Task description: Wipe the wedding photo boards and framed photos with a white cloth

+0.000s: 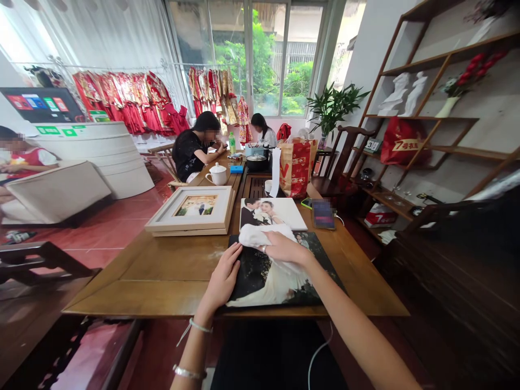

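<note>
Left hand: the left hand (224, 275) lies palm down at the left edge of the dark photo panel (280, 276), fingers stretched forward and close together, grasping nothing; the forearm comes up from the bottom of the view, with bracelets at the wrist.
Right hand: the right hand (286, 249) reaches in from the lower right, wrist over the panel, fingers pointing left and closed over the white cloth (252, 235).
Cloth: bunched under the right hand, at the top edge of the dark photo panel.
Dark photo panel: flat on the desk (162, 279), at its near edge, just below the white photo panel (294, 210).
Picture frame: the frame (162, 214) lies face up at the left, a small photo inside its pale border.
Teapot: the white pot (218, 174) has its lid on, so its inside is hidden.
Paper bag: the red and brown bag (298, 169) stands upright beyond the white panel; its contents cannot be made out.
Glass vase: the vase (322, 142) holds a leafy green plant (336, 107).
Shelf vase: the white vase (447, 107) holds red flowers (473, 73).
</note>
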`<move>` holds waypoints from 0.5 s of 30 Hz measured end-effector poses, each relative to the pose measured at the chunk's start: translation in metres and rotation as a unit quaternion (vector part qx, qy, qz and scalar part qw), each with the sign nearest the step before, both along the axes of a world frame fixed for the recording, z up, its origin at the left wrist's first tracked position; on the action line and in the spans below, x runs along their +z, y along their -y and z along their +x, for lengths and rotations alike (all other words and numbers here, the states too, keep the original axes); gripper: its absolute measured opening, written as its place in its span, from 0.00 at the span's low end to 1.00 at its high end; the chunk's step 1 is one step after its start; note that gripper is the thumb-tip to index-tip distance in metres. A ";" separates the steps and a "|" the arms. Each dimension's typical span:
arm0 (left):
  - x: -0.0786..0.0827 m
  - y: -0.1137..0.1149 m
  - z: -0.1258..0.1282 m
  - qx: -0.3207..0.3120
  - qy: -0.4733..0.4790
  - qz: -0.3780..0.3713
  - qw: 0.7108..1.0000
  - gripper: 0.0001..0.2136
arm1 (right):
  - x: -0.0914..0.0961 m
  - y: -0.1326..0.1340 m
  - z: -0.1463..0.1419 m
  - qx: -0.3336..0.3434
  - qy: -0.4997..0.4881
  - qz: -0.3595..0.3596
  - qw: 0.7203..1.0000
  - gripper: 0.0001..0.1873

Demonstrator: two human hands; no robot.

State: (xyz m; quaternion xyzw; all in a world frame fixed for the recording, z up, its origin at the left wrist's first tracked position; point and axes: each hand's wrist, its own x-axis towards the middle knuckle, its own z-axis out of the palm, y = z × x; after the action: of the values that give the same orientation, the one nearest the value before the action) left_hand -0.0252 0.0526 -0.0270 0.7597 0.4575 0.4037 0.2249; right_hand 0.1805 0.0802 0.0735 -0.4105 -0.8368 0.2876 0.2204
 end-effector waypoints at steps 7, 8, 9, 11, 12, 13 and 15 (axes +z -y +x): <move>-0.001 0.000 0.000 0.009 0.000 -0.005 1.000 0.18 | -0.012 0.001 -0.025 -0.011 0.060 0.010 0.998 0.28; 0.000 0.000 0.000 0.004 0.000 -0.002 1.000 0.18 | -0.015 0.002 -0.020 -0.027 0.073 0.011 0.997 0.29; 0.001 0.001 0.000 -0.002 -0.001 -0.001 1.000 0.18 | -0.017 0.003 -0.012 -0.046 0.087 0.011 0.995 0.31; 0.003 0.002 -0.001 -0.009 -0.004 -0.003 1.000 0.19 | -0.021 0.002 0.006 -0.094 0.115 0.011 0.989 0.33; 0.004 0.002 -0.001 -0.010 -0.005 -0.005 1.000 0.19 | -0.022 0.002 0.015 -0.121 0.128 0.011 0.984 0.34; 0.004 0.002 -0.001 -0.009 -0.005 -0.008 1.000 0.19 | -0.023 0.002 0.024 -0.149 0.139 0.013 0.979 0.33; 0.005 0.003 -0.001 -0.007 -0.005 -0.011 1.000 0.19 | -0.025 0.004 0.037 -0.197 0.158 0.017 0.967 0.33</move>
State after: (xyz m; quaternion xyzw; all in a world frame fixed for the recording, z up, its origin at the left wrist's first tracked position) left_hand -0.0260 0.0496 -0.0220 0.7624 0.4579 0.3934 0.2331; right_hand 0.2178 0.0761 0.0485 -0.6039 -0.7682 0.1555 0.1448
